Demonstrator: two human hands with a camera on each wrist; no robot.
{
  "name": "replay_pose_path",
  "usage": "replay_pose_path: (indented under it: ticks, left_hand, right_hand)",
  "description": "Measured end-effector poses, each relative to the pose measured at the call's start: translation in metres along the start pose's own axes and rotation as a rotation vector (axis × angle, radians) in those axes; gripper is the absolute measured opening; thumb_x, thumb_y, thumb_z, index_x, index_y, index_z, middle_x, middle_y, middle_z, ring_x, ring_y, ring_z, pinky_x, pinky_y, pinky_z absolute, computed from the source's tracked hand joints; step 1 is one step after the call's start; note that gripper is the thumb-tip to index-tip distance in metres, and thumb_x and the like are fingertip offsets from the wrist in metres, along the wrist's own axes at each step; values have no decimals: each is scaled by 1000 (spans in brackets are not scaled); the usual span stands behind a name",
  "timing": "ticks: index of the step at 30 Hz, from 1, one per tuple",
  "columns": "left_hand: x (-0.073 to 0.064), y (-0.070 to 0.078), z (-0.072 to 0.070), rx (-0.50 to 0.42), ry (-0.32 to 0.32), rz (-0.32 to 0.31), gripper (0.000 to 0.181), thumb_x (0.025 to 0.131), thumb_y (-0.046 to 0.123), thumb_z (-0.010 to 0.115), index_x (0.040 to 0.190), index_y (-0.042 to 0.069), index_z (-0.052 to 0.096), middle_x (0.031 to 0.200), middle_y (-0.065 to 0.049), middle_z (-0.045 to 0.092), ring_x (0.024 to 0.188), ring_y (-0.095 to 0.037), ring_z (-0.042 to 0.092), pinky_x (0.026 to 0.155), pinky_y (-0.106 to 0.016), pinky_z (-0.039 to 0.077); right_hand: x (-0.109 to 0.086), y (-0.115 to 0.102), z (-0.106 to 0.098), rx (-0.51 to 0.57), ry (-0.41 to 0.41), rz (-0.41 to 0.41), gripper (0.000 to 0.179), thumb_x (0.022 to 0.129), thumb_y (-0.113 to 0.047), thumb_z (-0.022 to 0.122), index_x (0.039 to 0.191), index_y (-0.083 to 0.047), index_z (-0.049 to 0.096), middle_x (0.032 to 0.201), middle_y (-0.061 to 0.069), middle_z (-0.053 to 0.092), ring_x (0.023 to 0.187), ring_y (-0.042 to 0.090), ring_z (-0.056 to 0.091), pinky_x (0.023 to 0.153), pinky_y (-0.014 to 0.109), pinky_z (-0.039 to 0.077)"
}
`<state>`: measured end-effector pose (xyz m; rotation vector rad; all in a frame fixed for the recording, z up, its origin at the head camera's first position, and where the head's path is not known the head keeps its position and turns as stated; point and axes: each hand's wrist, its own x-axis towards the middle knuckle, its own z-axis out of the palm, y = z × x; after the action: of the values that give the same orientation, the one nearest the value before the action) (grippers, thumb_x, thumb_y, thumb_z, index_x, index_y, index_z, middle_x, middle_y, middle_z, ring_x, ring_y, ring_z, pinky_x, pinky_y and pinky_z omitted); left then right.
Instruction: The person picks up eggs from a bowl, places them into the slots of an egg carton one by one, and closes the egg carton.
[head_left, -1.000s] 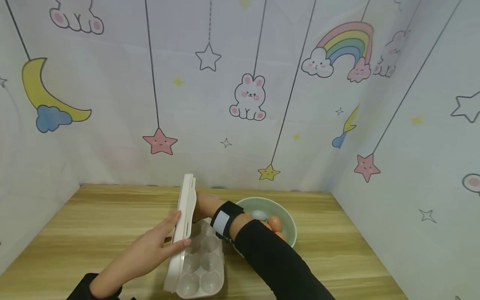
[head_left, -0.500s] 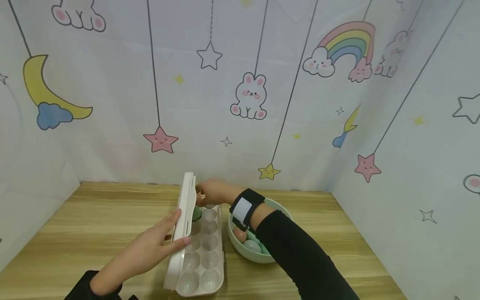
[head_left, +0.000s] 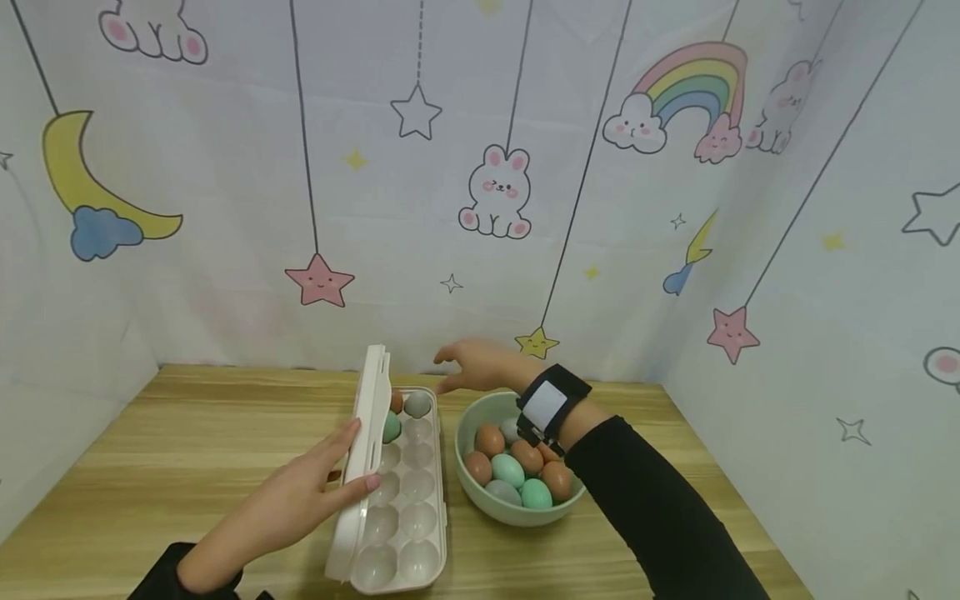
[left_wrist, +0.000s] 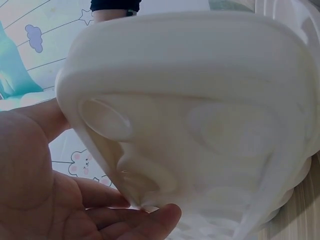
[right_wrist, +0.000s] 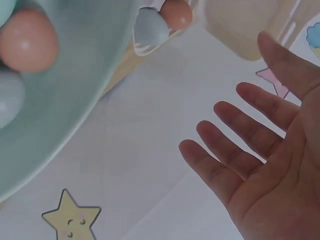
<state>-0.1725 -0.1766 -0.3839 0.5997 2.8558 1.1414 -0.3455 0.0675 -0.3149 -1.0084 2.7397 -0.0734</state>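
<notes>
My left hand (head_left: 288, 504) holds the raised white lid (head_left: 369, 408) of an egg box, thumb on one side and fingers on the other; the left wrist view shows the fingers at the lid's (left_wrist: 165, 55) edge. Below it lies the egg tray (head_left: 398, 525) with two rows of round hollows. At the tray's far end sit a grey egg (head_left: 417, 405), a brown egg (head_left: 397, 402) and a green egg (head_left: 392, 428), the last two partly behind the lid. My right hand (head_left: 483, 367) hovers beyond the bowl, fingers spread and holding nothing, as its palm (right_wrist: 280, 185) confirms.
Right of the tray stands a pale green bowl (head_left: 517, 517) with several brown, green and grey eggs, partly hidden by the right wrist strap (head_left: 551, 404). The wooden table (head_left: 240, 433) meets a patterned cloth backdrop (head_left: 247, 333) at its back edge.
My right hand has let go of an egg at the tray's far end and moved right, away from the tray. A grey and a brown egg now show there. The left hand stays.
</notes>
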Motion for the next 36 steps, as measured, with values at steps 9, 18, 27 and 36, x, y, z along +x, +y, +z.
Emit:
replay_pose_path:
  ticks: [9,18,27,36]
  left_hand:
    - [-1,1,0,3,0,12,89,90,59,53,150,3,21,152,-25,24,116,-31,51,90,-51,52]
    - [-1,3,0,9,-1,12,88,90,58,53,150,3,20,151,-26,25,115,-31,52,89,-52,52]
    - [-1,3,0,6,-10,-5,90,89,60,53,150,3,20,152,-25,25,113,-31,53,87,-51,53]
    - [1,3,-1,12,-14,-9,90,90,60,53,150,3,19,152,-27,23,117,-37,49,89,-53,52]
  right_hand:
    - [-28,32,8,30,-2,59,70,92,-58,51,149,-22,31,154,8,31,137,22,25,114,44,28]
    - [-57,59,23,35,-37,124,70,91,-58,51,149,-25,31,154,9,31,135,26,29,111,50,31]
    - [-74,81,39,49,-80,159,61,91,-48,60,142,-18,45,145,7,45,131,23,36,109,46,35]
    - [-88,94,47,71,-127,186,50,93,-35,60,137,-15,50,137,9,54,122,26,47,101,47,43]
